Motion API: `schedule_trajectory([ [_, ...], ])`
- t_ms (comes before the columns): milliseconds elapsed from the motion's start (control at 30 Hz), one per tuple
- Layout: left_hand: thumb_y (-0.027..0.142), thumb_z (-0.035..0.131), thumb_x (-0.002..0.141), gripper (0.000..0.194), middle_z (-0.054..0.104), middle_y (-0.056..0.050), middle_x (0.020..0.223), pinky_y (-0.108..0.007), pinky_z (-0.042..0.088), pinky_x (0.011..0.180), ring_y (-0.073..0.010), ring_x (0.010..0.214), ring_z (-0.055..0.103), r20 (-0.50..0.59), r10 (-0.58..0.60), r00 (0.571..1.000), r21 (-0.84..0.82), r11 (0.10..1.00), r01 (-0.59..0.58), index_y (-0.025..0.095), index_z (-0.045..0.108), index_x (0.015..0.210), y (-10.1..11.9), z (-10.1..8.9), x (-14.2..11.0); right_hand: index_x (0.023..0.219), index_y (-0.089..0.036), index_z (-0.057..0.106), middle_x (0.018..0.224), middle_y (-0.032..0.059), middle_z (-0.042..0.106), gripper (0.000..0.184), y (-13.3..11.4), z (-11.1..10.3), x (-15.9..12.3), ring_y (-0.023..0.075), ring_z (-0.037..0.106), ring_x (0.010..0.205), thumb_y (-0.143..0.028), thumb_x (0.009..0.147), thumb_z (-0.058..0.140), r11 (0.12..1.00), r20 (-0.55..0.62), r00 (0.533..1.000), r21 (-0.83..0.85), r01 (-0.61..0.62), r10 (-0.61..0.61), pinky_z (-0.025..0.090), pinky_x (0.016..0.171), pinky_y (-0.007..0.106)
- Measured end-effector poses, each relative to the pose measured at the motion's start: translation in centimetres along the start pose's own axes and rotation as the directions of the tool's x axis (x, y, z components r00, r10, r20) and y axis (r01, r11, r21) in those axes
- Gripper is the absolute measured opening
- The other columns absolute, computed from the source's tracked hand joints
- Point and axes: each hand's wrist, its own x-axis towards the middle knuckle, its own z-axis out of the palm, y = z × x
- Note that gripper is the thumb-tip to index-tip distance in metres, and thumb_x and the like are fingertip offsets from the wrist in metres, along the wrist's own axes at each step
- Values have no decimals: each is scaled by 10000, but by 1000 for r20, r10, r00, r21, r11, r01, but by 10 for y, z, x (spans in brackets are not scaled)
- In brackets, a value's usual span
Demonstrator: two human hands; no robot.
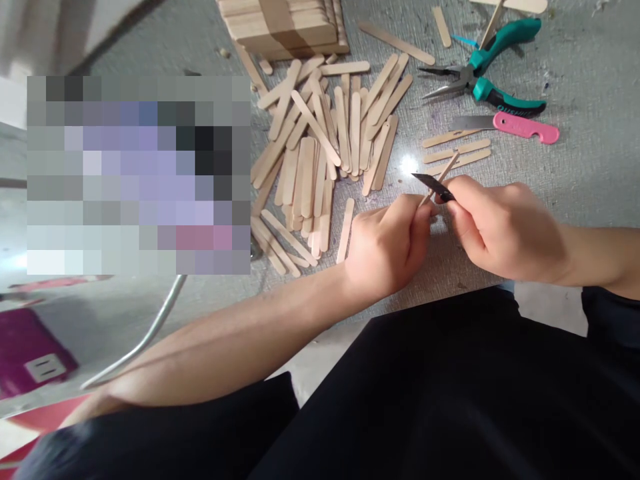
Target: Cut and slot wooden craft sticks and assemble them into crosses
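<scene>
My left hand [387, 243] is closed around a thin wooden craft stick [449, 165], which slants up and to the right out of the fist. In my right hand [510, 223], closed as well, is a knife with a dark blade [425, 181]; most of its handle is hidden by the fingers. The blade crosses the stick and points left, close against the wood. Just beyond the hands lie a few loose craft sticks [457, 152], one of them with a split or notch. A pink-handled knife [527, 127] rests behind these, its blade facing left.
Teal-and-black long-nose pliers [485, 73] lie open at the back right. A loose pile of craft sticks [307, 173] spreads left of my hands, with a banded stack [285, 30] behind. A purple box-like object [33, 353] stands far left, near a pale cable [145, 343]. A pixelated patch hides the left side.
</scene>
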Motion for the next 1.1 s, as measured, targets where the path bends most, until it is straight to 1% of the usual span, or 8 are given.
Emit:
schedule_trajectory([
  [167,361,432,1194,386,760,-35,736,-259,476,582,-134,582,670,29,-31,999,-3,1000,31,205,708,973,1,-1,0,1166,-189,607,656,-17,596,289,-1,1,-1,159,472,554,-246,1139,325,999,-3,1000,-48,20,-20,239,581,324],
  [300,370,441,1190,390,730,-26,707,-265,458,576,-131,564,639,22,-33,999,-23,999,34,209,684,932,1,-1,1,1101,-199,595,674,-1,627,242,-3,4,-4,152,471,554,-236,1128,358,991,-36,999,-133,-7,2,207,577,324],
  [433,338,452,1197,352,681,9,664,-254,428,562,-109,527,592,3,-66,998,-71,995,66,200,701,990,2,-1,1,1069,-193,592,657,-1,633,184,-4,5,-6,147,470,534,-174,1084,409,977,-46,999,-213,6,-16,212,562,315],
  [533,317,451,1199,334,671,16,657,-253,412,553,-108,538,613,6,-88,996,-74,993,88,195,696,1007,1,-1,1,1058,-185,598,645,4,637,188,-5,3,-6,152,465,518,-127,1044,420,966,-57,998,-259,10,-25,205,553,315],
  [633,285,456,1185,301,654,19,644,-259,413,550,-116,532,606,6,-28,1000,-28,999,28,201,659,980,0,0,1,1053,-182,604,623,6,625,182,-7,1,-6,155,434,502,-127,1035,431,965,-26,1000,-262,1,-8,181,556,324],
  [767,231,479,1164,243,626,24,654,-263,375,537,-113,516,558,-47,102,994,63,993,-99,210,616,964,-2,4,3,1047,-182,612,586,-7,574,175,-10,-2,-5,151,362,490,-127,1019,448,970,51,997,-242,-40,54,146,576,337],
  [933,183,492,1157,205,576,40,653,-279,286,526,-100,504,506,-68,189,980,64,981,-185,203,593,980,-6,10,5,1071,-179,627,609,2,569,180,-9,-5,1,163,338,507,-182,1038,450,981,146,985,-183,-67,95,150,581,335],
  [1100,206,471,1171,242,570,41,638,-291,299,525,-103,493,509,-91,246,965,84,967,-239,206,579,954,-8,13,6,1118,-171,627,635,11,556,249,-7,-5,5,178,326,518,-199,1061,386,992,146,985,-102,-80,94,170,572,344],
])
